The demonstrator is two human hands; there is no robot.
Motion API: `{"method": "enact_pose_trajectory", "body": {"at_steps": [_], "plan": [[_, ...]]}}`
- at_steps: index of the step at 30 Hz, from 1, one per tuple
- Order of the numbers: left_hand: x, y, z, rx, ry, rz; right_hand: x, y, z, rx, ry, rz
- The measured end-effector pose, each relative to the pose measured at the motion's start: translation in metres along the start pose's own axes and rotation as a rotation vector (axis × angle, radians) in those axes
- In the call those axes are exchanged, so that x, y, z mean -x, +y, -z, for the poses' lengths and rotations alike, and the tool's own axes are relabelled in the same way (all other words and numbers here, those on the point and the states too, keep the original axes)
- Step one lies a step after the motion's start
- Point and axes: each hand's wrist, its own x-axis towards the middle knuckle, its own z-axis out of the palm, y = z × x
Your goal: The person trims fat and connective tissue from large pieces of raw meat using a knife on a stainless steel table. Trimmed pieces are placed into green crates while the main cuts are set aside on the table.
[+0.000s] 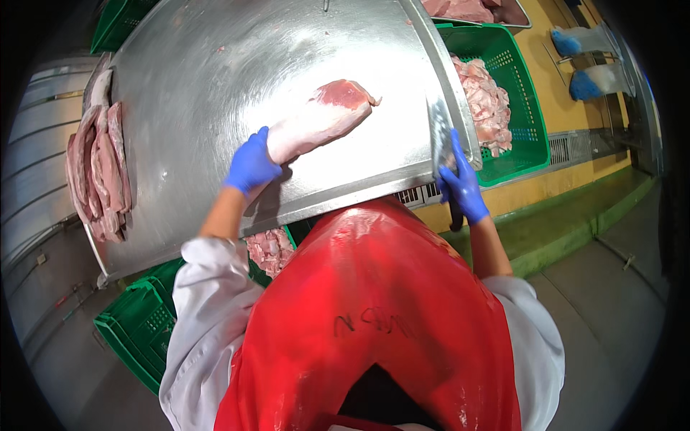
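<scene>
A long piece of raw meat (321, 120), pale with fat and red at its far right end, lies slantwise on the steel table (194, 108). At its near left end my left hand (251, 164), in a blue glove, is closed on the meat. My right hand (462, 183), gloved in blue as well, grips a knife (438, 129) by the table's right edge. The blade points away from me, and its dark handle shows below the fingers. Knife and meat are well apart.
Long meat strips (97, 169) lie along the table's left edge. A green crate (528, 108) with pale trimmings (485, 100) stands to the right; a tray of meat (467, 8) is beyond it. Below the table, another green crate (136, 323) and more trimmings (269, 251) show.
</scene>
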Motion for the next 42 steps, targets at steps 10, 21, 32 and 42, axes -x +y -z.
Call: {"method": "enact_pose_trajectory", "body": {"at_steps": [10, 21, 32, 42], "plan": [[-0.016, 0.061, 0.001, -0.067, 0.578, -0.307, -0.162, -0.007, -0.083, 0.185, 0.076, 0.046], [-0.117, 0.184, -0.003, -0.429, 0.266, -0.423, -0.143, -0.003, -0.03, -0.043, 0.165, -0.028], [-0.113, 0.139, 0.058, 0.067, 0.37, -0.266, -0.183, -0.049, -0.102, 0.128, -0.283, 0.15], [-0.118, 0.141, 0.079, -0.024, 0.315, -0.307, -0.158, -0.064, -0.088, 0.14, -0.585, -0.001]]}}
